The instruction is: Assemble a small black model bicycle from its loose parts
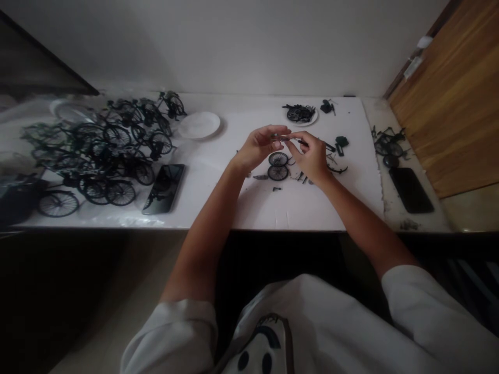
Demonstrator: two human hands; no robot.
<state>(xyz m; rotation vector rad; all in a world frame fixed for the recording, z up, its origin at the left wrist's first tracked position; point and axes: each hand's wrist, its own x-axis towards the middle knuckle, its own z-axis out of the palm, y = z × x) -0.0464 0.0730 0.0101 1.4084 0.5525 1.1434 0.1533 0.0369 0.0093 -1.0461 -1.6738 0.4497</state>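
in the head view, two bare arms reach out over a long white counter (312, 208). the left hand (257, 147) and the right hand (312, 156) meet in the air just above the counter. both hands pinch a thin dark little stick-like part (288, 138) between their fingertips, the left at one end and the right at the other. the part is too small and dark to tell more about it.

right under the hands, two small black toy wheels with thin spokes (278, 166) lie on the counter, touching each other. tiny black bits (300, 179) lie near them, and a few more black pieces (338, 148) lie just beside the right hand.

far back sits a small white plate with black parts in it (310, 122). an empty-looking round white plate (199, 126) sits to the left of it. on the far left is a big pile of small black toy bicycles (105, 150). a flat black phone (164, 188) lies just beside the pile. on the far right lie another black toy bicycle (390, 145) and a second black phone (411, 190).
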